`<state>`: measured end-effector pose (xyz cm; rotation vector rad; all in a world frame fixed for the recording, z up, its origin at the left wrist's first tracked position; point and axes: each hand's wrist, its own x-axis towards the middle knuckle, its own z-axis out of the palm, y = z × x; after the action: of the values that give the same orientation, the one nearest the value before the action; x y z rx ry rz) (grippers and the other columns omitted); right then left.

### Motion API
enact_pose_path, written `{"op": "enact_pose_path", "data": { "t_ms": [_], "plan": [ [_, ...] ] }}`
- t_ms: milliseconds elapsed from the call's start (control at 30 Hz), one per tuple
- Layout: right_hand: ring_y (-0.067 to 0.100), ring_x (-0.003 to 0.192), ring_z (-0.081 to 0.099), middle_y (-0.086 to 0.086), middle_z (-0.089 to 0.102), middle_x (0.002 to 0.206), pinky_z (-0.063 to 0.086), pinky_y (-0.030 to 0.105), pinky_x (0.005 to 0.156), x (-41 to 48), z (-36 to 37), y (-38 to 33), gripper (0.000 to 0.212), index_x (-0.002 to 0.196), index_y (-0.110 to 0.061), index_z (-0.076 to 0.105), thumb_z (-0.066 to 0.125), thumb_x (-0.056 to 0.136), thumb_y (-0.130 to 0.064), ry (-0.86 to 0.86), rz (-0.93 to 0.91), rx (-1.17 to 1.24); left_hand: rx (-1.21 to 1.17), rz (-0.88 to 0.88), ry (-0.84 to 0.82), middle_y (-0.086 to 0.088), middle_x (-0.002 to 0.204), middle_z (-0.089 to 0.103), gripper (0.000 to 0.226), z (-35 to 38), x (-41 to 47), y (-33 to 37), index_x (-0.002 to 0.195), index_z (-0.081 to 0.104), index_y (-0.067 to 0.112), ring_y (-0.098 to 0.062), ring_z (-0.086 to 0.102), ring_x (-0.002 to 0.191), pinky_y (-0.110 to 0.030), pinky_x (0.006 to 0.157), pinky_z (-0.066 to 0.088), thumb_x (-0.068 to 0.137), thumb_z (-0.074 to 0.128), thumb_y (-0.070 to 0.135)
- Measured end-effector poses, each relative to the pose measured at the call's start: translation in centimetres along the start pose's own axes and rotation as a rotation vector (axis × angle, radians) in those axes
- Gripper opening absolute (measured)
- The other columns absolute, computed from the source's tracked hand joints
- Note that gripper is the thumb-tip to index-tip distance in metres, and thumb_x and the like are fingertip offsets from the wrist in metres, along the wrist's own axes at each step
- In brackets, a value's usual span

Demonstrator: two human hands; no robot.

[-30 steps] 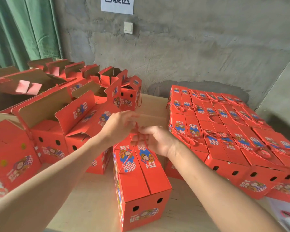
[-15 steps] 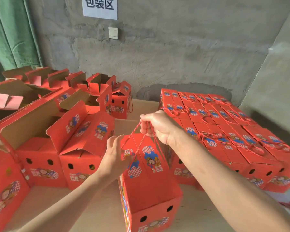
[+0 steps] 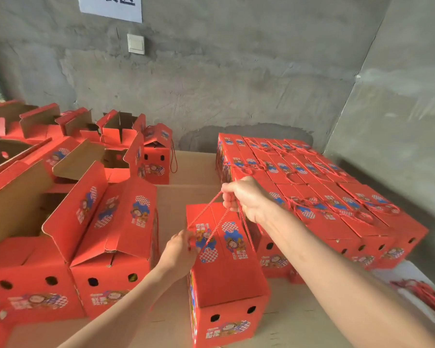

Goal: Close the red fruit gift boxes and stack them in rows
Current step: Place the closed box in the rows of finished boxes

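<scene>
One head view: the closed box [image 3: 226, 267] stands at lower centre on the desk [image 3: 186, 172], its lid flaps down. The right hand [image 3: 246, 199], above the box's far end, clenches the red rope handle [image 3: 206, 214], which is taut. The left hand [image 3: 178, 249] pinches the rope's lower end at the box's upper left edge. Closing looks nearly done; the next move is probably carrying the box to the stacked rows [image 3: 324, 197] at right.

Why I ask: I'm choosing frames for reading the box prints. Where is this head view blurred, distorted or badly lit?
Head view: the open boxes at lower left smear with blur; the closed box in the middle is sharper, its print still soft; wide-angle distortion bows the wall corner at right; light is soft, without glare; the wall sign is cropped at top.
</scene>
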<state>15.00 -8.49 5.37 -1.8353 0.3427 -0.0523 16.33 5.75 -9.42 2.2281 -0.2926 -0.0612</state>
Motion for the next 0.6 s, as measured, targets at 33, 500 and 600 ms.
{"op": "enact_pose_path", "data": {
  "t_ms": [33,500,600],
  "plan": [
    [0.014,0.051,0.049,0.004,0.053,0.061,0.037,0.024,0.053,0.1,0.0,0.6,0.026,0.064,-0.010,0.051,0.050,0.089,-0.003,0.024,0.004,0.013,-0.015,-0.011,-0.027,-0.006,0.102,0.062,0.028,0.5,0.0,-0.4,0.116,0.058,0.011,-0.027,0.059,0.103,-0.028,0.080,0.042,0.088,0.057,0.012],
    [0.010,0.037,0.043,-0.007,0.039,0.036,0.035,0.023,0.053,0.8,-0.3,-2.7,0.030,0.062,-0.014,0.047,0.051,0.092,-0.013,-0.014,0.130,0.010,-0.264,0.063,0.047,-0.010,0.117,0.058,0.031,0.6,-1.3,0.1,0.122,0.057,0.011,-0.026,0.051,0.114,-0.031,0.091,0.038,0.101,0.038,0.021],
    [0.007,0.027,0.038,-0.009,0.036,0.033,0.032,0.022,0.051,1.0,-1.6,-6.8,0.034,0.060,-0.016,0.042,0.045,0.094,-0.016,0.006,0.108,0.036,-0.323,0.166,0.074,-0.008,0.119,0.059,0.030,-1.7,-1.3,2.3,0.123,0.058,0.012,-0.024,0.054,0.114,-0.032,0.097,0.041,0.100,0.040,0.020]
  ]
}}
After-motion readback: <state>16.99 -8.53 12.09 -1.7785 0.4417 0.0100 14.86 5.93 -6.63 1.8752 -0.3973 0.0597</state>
